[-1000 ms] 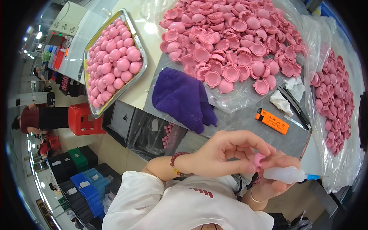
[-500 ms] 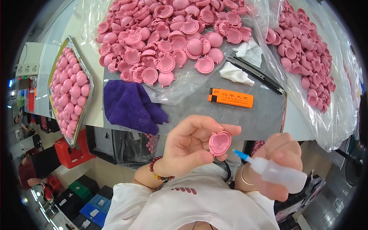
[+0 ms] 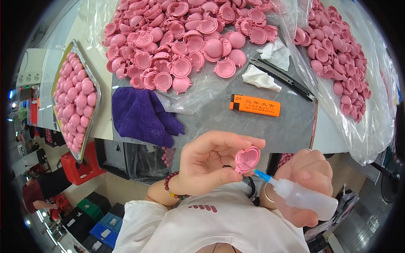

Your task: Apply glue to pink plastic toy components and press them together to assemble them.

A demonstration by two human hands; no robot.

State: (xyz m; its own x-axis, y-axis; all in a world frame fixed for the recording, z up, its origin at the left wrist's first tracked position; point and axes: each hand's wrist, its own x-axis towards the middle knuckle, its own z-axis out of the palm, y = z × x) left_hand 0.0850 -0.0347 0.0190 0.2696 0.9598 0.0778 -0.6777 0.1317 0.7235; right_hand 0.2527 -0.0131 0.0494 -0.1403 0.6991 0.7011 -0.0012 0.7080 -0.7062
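Observation:
A pink plastic half shell (image 3: pixel 247 159) is pinched between the thumb and fingers of my left hand (image 3: pixel 206 162), its hollow side facing up toward me. My right hand (image 3: pixel 306 177) grips a translucent squeeze bottle (image 3: pixel 310 196) with a blue dispensing tip (image 3: pixel 262 175). The tip points left and sits at the lower right rim of the shell; whether it touches cannot be made out. Beyond my hands, a large heap of similar pink half shells (image 3: pixel 181 46) covers the far part of the grey work mat (image 3: pixel 206 126).
An orange box-shaped item (image 3: pixel 255 105) lies ahead, with a black utility knife (image 3: pixel 282 78) and crumpled white tissue (image 3: pixel 261 79) behind it. Left are a purple cloth (image 3: pixel 143 114) and a tray (image 3: pixel 98 101) of pink balls. Right, more shells (image 3: pixel 337 59) lie on clear plastic sheeting (image 3: pixel 363 141).
My left hand has turned the half shell and brought it slightly right. The bottle's blue tip has moved a little left and down, closing the gap to the shell's rim.

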